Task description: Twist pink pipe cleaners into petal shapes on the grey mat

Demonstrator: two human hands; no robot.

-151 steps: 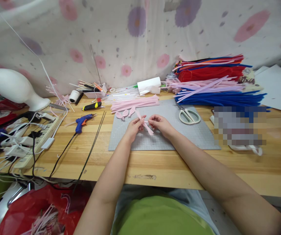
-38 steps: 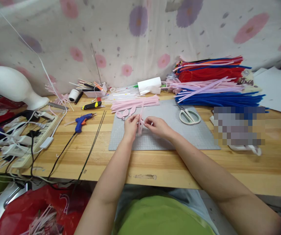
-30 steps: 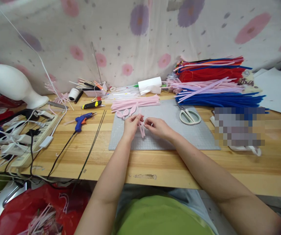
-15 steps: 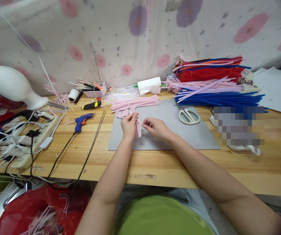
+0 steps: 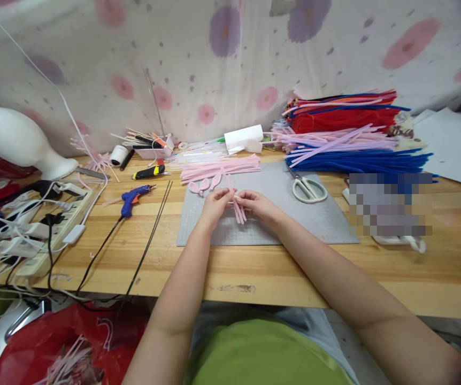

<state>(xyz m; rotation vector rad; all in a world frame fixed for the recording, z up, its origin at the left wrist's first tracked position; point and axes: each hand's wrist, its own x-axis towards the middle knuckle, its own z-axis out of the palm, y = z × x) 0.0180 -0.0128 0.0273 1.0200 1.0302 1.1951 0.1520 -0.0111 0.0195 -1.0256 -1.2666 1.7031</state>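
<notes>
Over the grey cutting mat [image 5: 270, 230] my left hand [image 5: 217, 206] and my right hand [image 5: 258, 206] meet, fingertips close together. Both are closed on a small bunch of pink pipe cleaners [image 5: 239, 213], whose ends hang down between them and whose tops stick up above. My fingers hide the middle of the bunch. Just beyond my left hand, several looped pink pipe-cleaner petals [image 5: 199, 185] lie on the mat. A pile of straight pink pipe cleaners [image 5: 220, 168] lies along the mat's back edge.
Scissors [image 5: 309, 190] with pale handles lie on the mat's right side. Blue pipe cleaners [image 5: 359, 162] are stacked behind. To the left are a blue glue gun [image 5: 133, 199], a yellow-black utility knife [image 5: 149, 172], dark wires [image 5: 150, 235], a power strip [image 5: 72, 224] and a white foam head [image 5: 14, 133].
My right hand has moved in against my left and now pinches the bunch too. The bunch has shifted slightly right, and the looped petals show more fully beyond my left hand.
</notes>
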